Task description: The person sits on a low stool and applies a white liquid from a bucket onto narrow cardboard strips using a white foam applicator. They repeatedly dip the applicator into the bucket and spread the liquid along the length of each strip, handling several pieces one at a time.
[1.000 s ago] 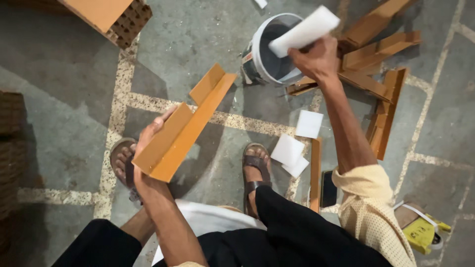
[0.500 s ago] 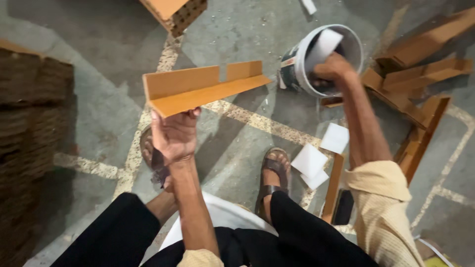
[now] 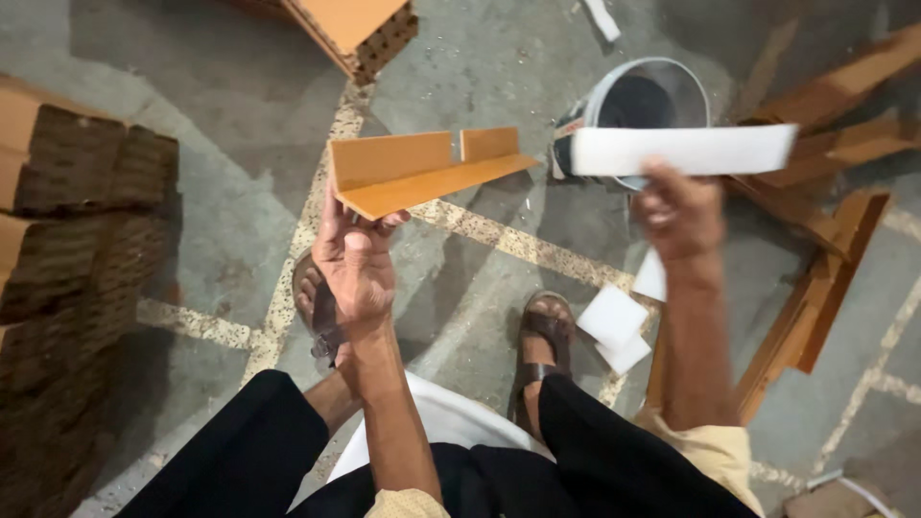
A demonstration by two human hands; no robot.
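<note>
Cardboard angle [image 3: 422,176] atop left hand [image 3: 357,269]

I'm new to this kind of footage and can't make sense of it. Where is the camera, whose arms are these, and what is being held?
The camera sits on a person's head and looks straight down, so you see that person's own arms, dark-trousered knees and sandalled feet above a grey concrete floor. There is no machine here, only two bare hands.

The left hand grips an orange L-shaped cardboard corner piece by its near end. The right hand holds up a long white strip, slightly blurred.

On the floor lie a white bucket, a few small white pieces, more orange corner pieces piled at the right, and stacks of brown corrugated board at the left.
</note>
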